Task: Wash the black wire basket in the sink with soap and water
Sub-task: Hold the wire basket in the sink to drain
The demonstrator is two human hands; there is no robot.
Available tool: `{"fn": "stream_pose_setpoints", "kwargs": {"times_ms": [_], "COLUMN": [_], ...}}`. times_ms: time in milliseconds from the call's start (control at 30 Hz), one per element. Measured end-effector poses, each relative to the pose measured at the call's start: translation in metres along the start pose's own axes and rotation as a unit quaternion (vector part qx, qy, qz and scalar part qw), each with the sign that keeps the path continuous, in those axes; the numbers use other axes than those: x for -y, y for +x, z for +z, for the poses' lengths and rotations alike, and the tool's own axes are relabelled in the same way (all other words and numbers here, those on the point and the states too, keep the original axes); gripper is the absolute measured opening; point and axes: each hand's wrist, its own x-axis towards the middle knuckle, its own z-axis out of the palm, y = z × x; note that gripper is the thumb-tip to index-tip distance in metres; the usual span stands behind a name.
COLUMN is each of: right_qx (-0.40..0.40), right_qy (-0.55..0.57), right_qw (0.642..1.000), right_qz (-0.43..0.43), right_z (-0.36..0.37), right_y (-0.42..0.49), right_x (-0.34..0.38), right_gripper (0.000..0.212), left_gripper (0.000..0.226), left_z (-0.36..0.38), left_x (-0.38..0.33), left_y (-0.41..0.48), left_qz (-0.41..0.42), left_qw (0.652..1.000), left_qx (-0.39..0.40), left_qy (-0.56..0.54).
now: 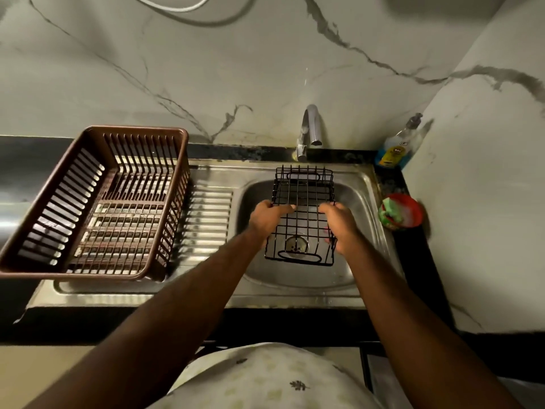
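Head view: black wire basket point(300, 202) over the sink point(298, 280), between your left hand point(267, 216) and right hand point(339, 224), both hands tight on its sides.

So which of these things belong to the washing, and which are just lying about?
For the job: black wire basket, left hand, right hand, sink, tap, soap bottle, red scrubber tub.
Lying about: brown plastic crate, white cable.

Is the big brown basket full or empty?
Empty: inside the brown basket only its own slatted floor and walls show, with nothing lying in it.
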Motion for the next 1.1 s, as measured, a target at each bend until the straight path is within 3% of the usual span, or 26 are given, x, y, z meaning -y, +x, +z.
{"fn": "stream_pose_setpoints", "kwargs": {"times_ms": [367,500,633,767,1100], "right_qx": [-0.003,0.004,0.012,0.032,0.103], "right_qy": [-0.007,-0.009,-0.016,-0.015,-0.007], "right_qw": [1.0,0.999,0.996,0.993,0.978], "right_qz": [-0.028,-0.048,-0.084,-0.117,-0.18], "right_z": [0.033,0.056,0.082,0.122,0.222], "right_y": [-0.027,-0.037,-0.047,-0.063,-0.102], "right_x": [0.012,0.018,0.031,0.05,0.103], "right_gripper": [0.008,0.02,0.016,0.023,0.019], "left_gripper": [0.079,0.045,0.068,0.069,0.023], "left_z": [-0.04,-0.065,-0.096,-0.14,-0.254], "left_x": [0.001,-0.018,-0.025,-0.038,-0.071], "left_y": [0.001,-0.024,-0.023,-0.026,-0.041], "left_qz": [-0.005,0.004,0.024,0.044,0.073], "left_qw": [1.0,1.0,0.998,0.995,0.976], "left_qx": [-0.002,-0.022,-0.05,-0.086,-0.192], "left_qy": [0.003,0.009,0.028,0.039,0.078]}}
